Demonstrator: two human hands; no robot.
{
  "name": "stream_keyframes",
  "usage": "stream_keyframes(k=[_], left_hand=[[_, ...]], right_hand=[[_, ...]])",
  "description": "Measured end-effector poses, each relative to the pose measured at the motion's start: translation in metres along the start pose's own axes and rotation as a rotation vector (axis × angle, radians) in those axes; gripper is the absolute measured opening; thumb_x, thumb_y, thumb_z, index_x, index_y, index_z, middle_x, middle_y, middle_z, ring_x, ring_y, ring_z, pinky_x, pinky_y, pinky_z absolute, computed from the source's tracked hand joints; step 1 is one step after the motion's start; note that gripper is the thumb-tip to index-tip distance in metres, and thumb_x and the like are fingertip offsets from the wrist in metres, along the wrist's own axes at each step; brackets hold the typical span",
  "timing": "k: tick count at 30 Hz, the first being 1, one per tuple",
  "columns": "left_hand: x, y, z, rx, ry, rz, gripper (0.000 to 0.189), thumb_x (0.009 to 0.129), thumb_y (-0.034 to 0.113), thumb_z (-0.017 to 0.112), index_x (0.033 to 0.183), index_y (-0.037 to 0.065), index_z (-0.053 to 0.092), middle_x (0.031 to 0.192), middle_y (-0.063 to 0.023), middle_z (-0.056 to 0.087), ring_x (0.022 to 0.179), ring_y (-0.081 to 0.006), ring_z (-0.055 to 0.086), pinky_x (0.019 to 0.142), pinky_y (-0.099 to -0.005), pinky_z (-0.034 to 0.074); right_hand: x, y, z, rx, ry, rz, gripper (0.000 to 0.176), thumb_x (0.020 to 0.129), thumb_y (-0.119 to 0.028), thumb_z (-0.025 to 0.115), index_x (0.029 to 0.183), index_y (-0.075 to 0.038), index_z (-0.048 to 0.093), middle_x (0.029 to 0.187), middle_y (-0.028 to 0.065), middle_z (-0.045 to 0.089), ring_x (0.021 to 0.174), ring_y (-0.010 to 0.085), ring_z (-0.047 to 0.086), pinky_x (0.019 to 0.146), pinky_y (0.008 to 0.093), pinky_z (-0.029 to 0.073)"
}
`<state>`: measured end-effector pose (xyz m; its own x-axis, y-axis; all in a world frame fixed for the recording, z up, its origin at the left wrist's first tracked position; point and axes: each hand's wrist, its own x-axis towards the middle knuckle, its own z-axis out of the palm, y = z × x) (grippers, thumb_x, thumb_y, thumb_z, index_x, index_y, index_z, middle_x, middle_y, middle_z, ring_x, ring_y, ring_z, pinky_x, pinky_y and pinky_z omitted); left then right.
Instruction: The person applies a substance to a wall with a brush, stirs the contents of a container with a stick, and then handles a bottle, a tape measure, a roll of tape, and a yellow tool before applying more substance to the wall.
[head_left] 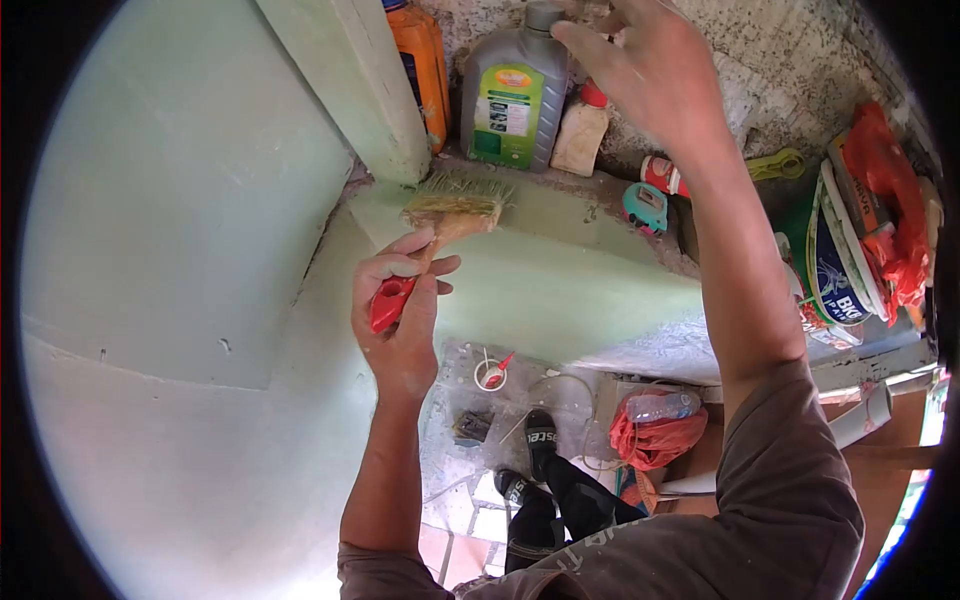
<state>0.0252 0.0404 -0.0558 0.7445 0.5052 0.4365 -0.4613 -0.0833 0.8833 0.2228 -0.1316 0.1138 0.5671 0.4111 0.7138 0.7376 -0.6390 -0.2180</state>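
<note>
My left hand (400,300) is closed round the red and wooden handle of a wide paint brush (455,212), whose greenish bristles point up and away from me, in front of the ledge. Higher up on the right, my right hand (635,65) is raised with its fingers apart, near the cap of a grey bottle with a green label (512,95). Nothing shows in its grip, though some fingertips are cut off at the top edge. A small bottle with a red cap (580,135) stands just below that hand.
An orange bottle (425,70) stands beside a green post (350,80). A turquoise tape measure (645,207), a red-and-white can (660,173) and a paint bucket (835,255) are on the ledge. Below are a white cup (490,375) and a red bag (657,440).
</note>
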Motion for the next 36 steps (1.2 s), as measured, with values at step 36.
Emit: stream_keyframes(k=[36], left_hand=[[-0.004, 0.001, 0.005, -0.129, 0.055, -0.071, 0.014, 0.097, -0.003, 0.057, 0.109, 0.004, 0.053, 0.136, -0.0197, 0.059, 0.107, -0.0295, 0.071, 0.083, -0.0343, 0.056]], right_hand=[[0.084, -0.045, -0.094, 0.504, -0.074, 0.094, 0.019, 0.081, -0.012, 0.081, 0.093, 0.001, 0.072, 0.081, 0.0076, 0.070, 0.072, 0.0169, 0.064, 0.070, 0.0335, 0.052]])
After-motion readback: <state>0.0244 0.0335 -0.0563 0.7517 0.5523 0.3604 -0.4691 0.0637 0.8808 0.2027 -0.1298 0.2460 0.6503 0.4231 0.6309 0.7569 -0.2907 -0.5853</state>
